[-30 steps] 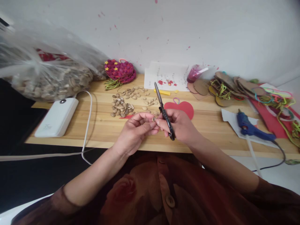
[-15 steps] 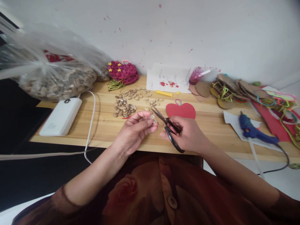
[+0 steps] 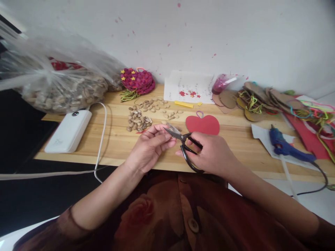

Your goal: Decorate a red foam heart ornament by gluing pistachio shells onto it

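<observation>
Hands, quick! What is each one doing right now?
Left hand: pinched shut by the scissors tips; contents too small to tell.
Right hand: closed, holding the scissors.

Soft, even daylight, faint shadows, wide-angle bending at the edges, and slight blur on the plastic bag (image 3: 52, 80).

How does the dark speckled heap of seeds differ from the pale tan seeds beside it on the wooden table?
The dark speckled heap of seeds is mottled and packed tight; the pale tan seeds are plain, spread loosely and reach nearer the wall. Both lie on the wooden table.
</observation>
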A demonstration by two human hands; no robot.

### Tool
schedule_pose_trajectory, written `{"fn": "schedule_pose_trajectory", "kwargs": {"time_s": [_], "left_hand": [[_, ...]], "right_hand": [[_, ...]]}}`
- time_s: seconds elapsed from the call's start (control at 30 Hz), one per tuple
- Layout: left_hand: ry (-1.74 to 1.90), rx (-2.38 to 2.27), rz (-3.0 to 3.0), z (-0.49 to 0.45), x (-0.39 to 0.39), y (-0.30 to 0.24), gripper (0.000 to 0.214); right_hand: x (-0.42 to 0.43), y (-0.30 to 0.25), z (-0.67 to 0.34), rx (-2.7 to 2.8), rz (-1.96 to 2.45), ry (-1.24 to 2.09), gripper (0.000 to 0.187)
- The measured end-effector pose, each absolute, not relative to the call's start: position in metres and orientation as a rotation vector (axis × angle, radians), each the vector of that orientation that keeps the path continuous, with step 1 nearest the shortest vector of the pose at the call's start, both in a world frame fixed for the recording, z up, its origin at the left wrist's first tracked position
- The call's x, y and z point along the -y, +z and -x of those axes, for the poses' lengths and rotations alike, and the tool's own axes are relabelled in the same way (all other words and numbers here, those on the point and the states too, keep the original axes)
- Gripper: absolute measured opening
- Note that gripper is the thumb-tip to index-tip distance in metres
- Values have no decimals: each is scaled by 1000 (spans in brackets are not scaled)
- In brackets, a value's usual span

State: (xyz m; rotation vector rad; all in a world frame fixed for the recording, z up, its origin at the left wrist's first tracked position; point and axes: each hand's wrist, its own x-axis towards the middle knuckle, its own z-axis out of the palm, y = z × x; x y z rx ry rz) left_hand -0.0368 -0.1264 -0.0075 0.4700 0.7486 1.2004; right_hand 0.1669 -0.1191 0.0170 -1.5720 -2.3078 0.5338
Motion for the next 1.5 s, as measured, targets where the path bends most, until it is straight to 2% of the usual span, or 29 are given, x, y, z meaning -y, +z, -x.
{"fn": "schedule_pose_trajectory", "kwargs": {"time_s": [0.5, 1.03, 1.5], "left_hand": [[1171, -789, -399, 35, 126, -7, 16], [1172, -855, -393, 36, 128, -7, 11], [1087, -958, -428, 52, 124, 1, 13]], "right_hand": [[120, 12, -168, 2352, 1604, 424, 36], [120, 9, -172, 2451, 1533, 258, 42], [109, 17, -173, 2541, 1488, 216, 47]]}}
